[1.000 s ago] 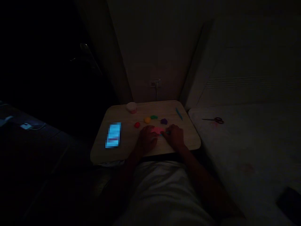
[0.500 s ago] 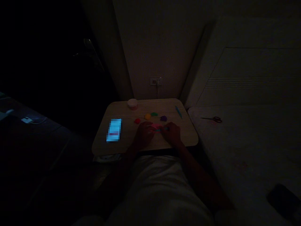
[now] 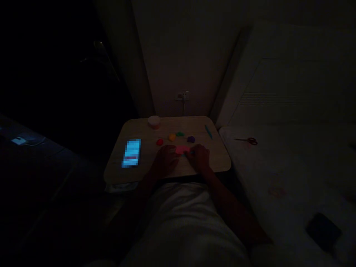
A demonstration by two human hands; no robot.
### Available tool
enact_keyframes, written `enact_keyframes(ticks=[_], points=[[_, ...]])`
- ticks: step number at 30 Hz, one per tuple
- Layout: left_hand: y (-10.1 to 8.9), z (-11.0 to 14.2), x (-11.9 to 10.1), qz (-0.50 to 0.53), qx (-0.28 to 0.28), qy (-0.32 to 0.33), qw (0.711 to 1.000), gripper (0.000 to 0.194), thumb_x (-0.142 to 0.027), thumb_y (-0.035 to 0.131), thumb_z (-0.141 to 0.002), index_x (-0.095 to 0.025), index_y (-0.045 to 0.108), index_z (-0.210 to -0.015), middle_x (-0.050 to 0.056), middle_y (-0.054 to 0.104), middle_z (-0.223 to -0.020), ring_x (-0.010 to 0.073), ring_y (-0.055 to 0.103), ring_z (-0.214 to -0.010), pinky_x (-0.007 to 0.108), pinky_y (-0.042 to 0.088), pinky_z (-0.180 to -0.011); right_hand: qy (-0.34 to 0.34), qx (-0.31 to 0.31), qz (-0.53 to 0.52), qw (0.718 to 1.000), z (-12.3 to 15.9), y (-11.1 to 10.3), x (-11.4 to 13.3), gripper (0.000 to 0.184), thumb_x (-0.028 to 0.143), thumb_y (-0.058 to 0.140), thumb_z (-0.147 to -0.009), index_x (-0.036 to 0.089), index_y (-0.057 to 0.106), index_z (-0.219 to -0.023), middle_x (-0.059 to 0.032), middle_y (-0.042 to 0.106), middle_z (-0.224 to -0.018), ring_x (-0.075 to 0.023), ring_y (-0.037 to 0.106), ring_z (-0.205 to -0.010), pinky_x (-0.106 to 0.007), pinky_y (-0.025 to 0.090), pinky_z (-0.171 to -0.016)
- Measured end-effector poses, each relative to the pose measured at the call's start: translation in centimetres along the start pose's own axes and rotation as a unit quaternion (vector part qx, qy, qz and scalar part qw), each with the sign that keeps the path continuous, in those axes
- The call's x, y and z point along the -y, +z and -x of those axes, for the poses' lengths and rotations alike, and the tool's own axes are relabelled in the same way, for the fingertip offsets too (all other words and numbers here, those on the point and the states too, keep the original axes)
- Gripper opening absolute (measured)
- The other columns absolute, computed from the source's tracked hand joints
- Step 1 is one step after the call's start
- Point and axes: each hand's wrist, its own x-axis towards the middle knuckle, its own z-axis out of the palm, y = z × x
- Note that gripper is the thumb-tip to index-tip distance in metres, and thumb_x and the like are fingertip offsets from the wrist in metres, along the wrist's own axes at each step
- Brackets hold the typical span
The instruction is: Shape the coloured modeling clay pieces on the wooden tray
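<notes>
A flat pink piece, seemingly modelling clay [image 3: 183, 149], lies on the small table between my hands. My left hand [image 3: 166, 159] rests at its left edge, fingers spread and curved, the fingertips touching it. On the other side my right hand [image 3: 199, 157] is closed around a thin blue stick-like tool, mostly hidden by the fingers, at the pink piece's lower right edge. Just beyond are small lumps: red [image 3: 159, 142], yellow [image 3: 171, 137], green [image 3: 180, 134] and purple [image 3: 191, 139]. Dim light blurs the fine detail.
A lit phone [image 3: 131, 153] lies on the table's left side. A round tub [image 3: 154, 122] stands at the back left, and a blue stick [image 3: 208, 131] lies back right. Scissors [image 3: 250, 141] and a dark object [image 3: 323, 231] lie on the pale bed to the right.
The blue tool showed across the pink piece half a second ago; now it is mostly covered by my right hand, nearer the lower edge. My left hand stays beside the piece. The view shifts slightly.
</notes>
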Motion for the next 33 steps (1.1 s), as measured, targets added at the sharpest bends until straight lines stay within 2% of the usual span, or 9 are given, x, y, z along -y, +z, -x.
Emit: enact_keyframes(ticks=[5,9,13,19,22,26,30,33], points=[[0.16,-0.08,0.07,-0.005,0.007,-0.003,1.000,0.024,-0.026,0.063,-0.090,-0.024,0.075,-0.111,0.011,0.057,-0.134,0.0301,0.052,-0.126,0.052,0.045,-0.109,-0.004,0.008,0.003,1.000,0.09,-0.22,0.31,0.038,0.052,0.056,-0.098,0.020,0.076,-0.091,-0.0123,0.069,-0.107,-0.0264,0.061,-0.106,-0.038,0.036,-0.090],[-0.22,0.06,0.04,0.014,0.018,0.002,1.000,0.030,-0.028,0.064,-0.089,-0.026,0.072,-0.118,0.010,0.057,-0.136,0.0298,0.051,-0.128,0.051,0.043,-0.112,0.003,-0.008,-0.029,1.000,-0.19,-0.18,0.06,0.036,0.051,0.062,-0.094,0.019,0.075,-0.085,-0.0097,0.071,-0.098,-0.0243,0.063,-0.097,-0.035,0.037,-0.084],[-0.57,0.06,-0.09,0.039,-0.001,0.010,0.999,0.031,-0.026,0.061,-0.091,-0.025,0.071,-0.119,0.010,0.058,-0.136,0.0285,0.051,-0.129,0.050,0.042,-0.113,0.016,-0.010,-0.068,0.998,-0.37,-0.04,-0.30,0.038,0.053,0.061,-0.094,0.019,0.075,-0.083,-0.0079,0.073,-0.092,-0.0223,0.064,-0.090,-0.032,0.037,-0.081],[-0.56,-0.25,-0.57,0.009,0.006,0.006,1.000,0.014,-0.026,0.061,-0.092,-0.023,0.074,-0.090,0.009,0.060,-0.132,0.0286,0.053,-0.123,0.051,0.044,-0.108,-0.011,0.015,-0.006,1.000,0.03,-0.26,0.06,0.044,0.060,0.060,-0.094,0.020,0.077,-0.088,-0.0116,0.071,-0.099,-0.0270,0.061,-0.100,-0.037,0.037,-0.086],[-0.50,-0.30,-0.63,0.012,0.013,0.006,1.000,0.012,-0.025,0.062,-0.091,-0.023,0.073,-0.090,0.009,0.060,-0.132,0.0283,0.053,-0.123,0.050,0.045,-0.107,-0.016,0.024,0.015,0.999,0.18,-0.36,0.26,0.044,0.058,0.057,-0.096,0.020,0.077,-0.090,-0.0131,0.070,-0.103,-0.0275,0.060,-0.102,-0.038,0.036,-0.087],[-0.48,-0.15,-0.31,0.031,0.001,0.013,0.999,0.015,-0.023,0.061,-0.090,-0.022,0.070,-0.101,0.009,0.060,-0.131,0.0276,0.053,-0.125,0.049,0.043,-0.110,-0.014,0.016,0.006,1.000,0.04,-0.32,0.12,0.043,0.057,0.058,-0.096,0.020,0.077,-0.092,-0.0124,0.070,-0.103,-0.0272,0.060,-0.103,-0.037,0.036,-0.087],[-0.31,-0.12,0.09,0.036,-0.013,-0.007,0.999,0.030,-0.023,0.059,-0.089,-0.020,0.063,-0.118,0.011,0.060,-0.128,0.0276,0.053,-0.124,0.049,0.043,-0.111,0.006,0.013,-0.032,0.999,-0.24,-0.24,-0.31,0.040,0.055,0.062,-0.094,0.019,0.077,-0.087,-0.0089,0.071,-0.095,-0.0236,0.062,-0.093,-0.034,0.037,-0.082],[-0.08,-0.16,0.19,0.021,-0.007,-0.012,1.000,0.041,-0.023,0.059,-0.088,-0.020,0.059,-0.129,0.012,0.058,-0.132,0.0288,0.050,-0.128,0.050,0.041,-0.113,0.003,0.009,-0.021,1.000,-0.25,-0.16,-0.43,0.038,0.054,0.063,-0.093,0.020,0.077,-0.085,-0.0093,0.070,-0.096,-0.0240,0.062,-0.093,-0.034,0.037,-0.081]])
